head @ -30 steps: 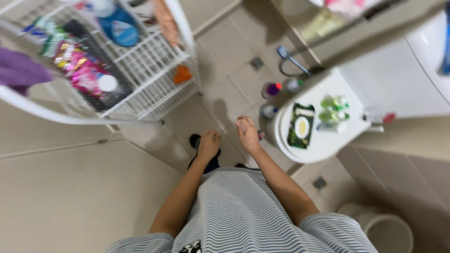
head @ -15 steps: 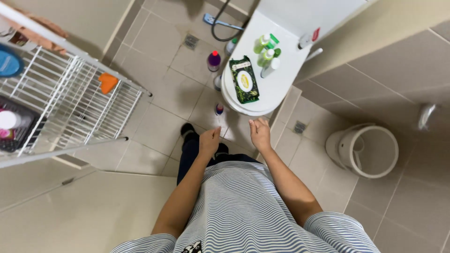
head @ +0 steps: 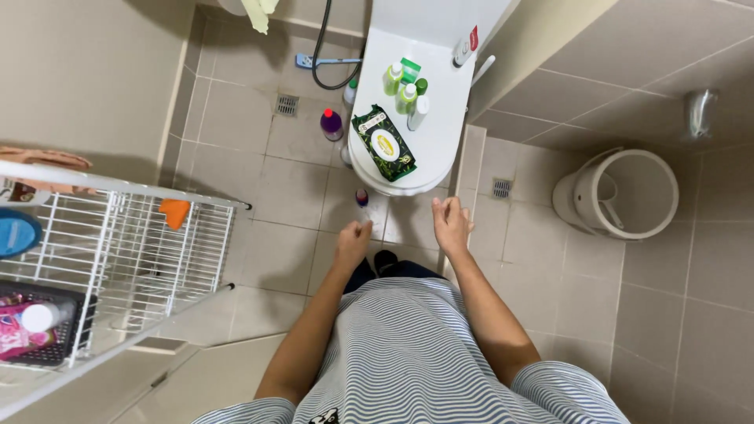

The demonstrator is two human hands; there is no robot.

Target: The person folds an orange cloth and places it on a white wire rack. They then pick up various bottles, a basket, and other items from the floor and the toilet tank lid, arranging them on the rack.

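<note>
Hovering empty: both hands [head: 400, 235] nr toilet lid [head: 440, 133] edge.

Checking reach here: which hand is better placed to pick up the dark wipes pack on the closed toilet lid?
Probably the right hand: it hovers open just below the lid's front edge. The wipes pack lies about equally far from the left hand, which sits lower.

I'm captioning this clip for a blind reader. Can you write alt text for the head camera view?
Seen from above, a person in a striped shirt holds an empty left hand and right hand out before a closed white toilet lid bearing a dark wipes pack and small green bottles. A white wire rack stands left, a white bin right.
</note>
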